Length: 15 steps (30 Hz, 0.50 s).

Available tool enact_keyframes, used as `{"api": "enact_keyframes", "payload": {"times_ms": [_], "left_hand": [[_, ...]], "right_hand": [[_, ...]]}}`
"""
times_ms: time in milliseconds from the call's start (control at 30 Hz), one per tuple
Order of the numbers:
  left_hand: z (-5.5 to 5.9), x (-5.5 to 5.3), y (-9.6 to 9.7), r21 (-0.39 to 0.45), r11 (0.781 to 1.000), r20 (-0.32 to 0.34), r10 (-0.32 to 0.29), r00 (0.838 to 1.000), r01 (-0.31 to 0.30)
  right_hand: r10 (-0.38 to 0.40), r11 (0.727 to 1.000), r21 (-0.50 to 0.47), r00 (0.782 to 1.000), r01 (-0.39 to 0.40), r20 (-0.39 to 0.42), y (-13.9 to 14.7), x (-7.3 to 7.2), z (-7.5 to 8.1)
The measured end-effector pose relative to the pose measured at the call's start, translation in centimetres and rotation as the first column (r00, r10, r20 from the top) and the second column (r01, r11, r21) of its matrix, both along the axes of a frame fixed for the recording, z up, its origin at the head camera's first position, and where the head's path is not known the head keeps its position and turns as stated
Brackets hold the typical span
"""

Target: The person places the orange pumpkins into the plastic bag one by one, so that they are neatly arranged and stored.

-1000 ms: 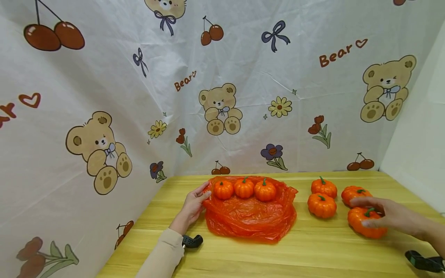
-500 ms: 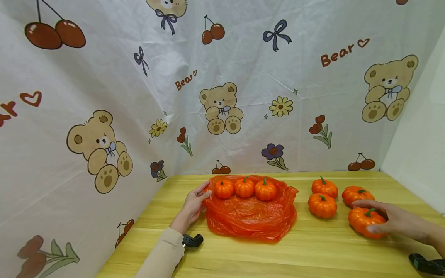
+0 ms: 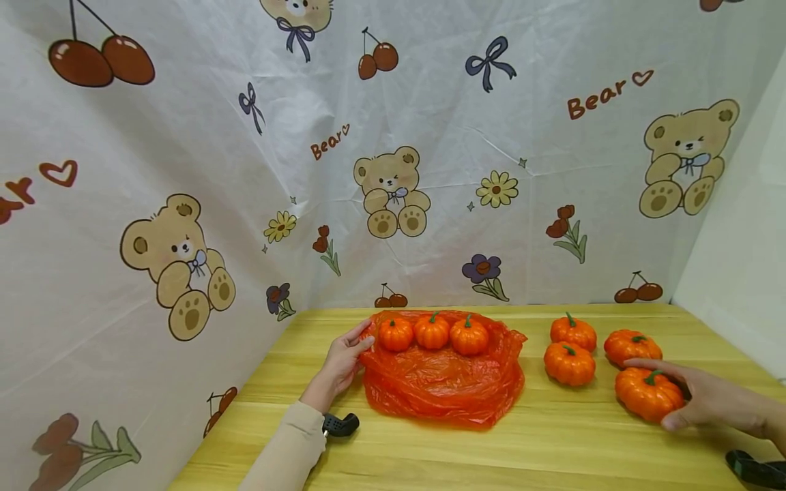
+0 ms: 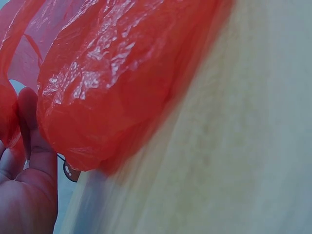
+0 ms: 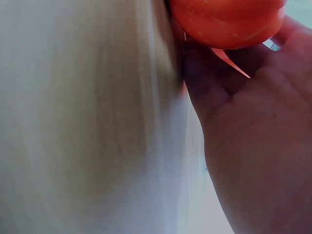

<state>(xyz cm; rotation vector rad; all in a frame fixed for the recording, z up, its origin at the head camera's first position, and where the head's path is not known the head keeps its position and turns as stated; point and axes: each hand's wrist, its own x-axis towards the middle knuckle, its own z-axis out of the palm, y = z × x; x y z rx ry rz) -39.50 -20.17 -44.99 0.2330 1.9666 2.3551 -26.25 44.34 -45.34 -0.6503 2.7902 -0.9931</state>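
My left hand (image 3: 339,361) pinches the left edge of a thin red plastic bag (image 3: 445,389), which lies spread with its mouth wide. Three small orange pumpkins, among them the left pumpkin (image 3: 396,335), stand in a row at the bag's back. In the left wrist view, thumb and fingers meet at the bag's film (image 4: 107,97). On the right, my right hand (image 3: 706,395) is around the right side of a nearer pumpkin (image 3: 647,397) with a green stem. Its fingers reach along the far side, its thumb lies low at the front. In the right wrist view that pumpkin (image 5: 229,22) sits against the hand.
Other pumpkins stand close by: a back one (image 3: 572,332), one before it (image 3: 570,364) and one beside my right fingers (image 3: 632,346). A wooden table (image 3: 491,457) carries everything. Behind it hangs a bear-print cloth (image 3: 430,136); a white wall (image 3: 743,259) rises at right.
My right hand has shifted slightly right, its thumb sliding from the pumpkin's front to its lower right side. The pumpkins, the bag and my left hand have stayed in place.
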Motion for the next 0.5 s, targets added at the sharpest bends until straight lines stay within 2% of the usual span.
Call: {"api": "enact_keyframes", "payload": {"times_ms": [333, 500], "left_hand": [[-0.31, -0.02, 0.04, -0.008, 1.000, 0.005, -0.001, 1.000, 0.001], [-0.38, 0.13, 0.11, -0.025, 1.000, 0.014, -0.001, 1.000, 0.001]], "right_hand": [[0.042, 0.998, -0.055, 0.999, -0.043, -0.017, 0.42, 0.07, -0.43], [0.058, 0.992, -0.118, 0.997, -0.052, 0.052, 0.65, 0.21, -0.42]]}}
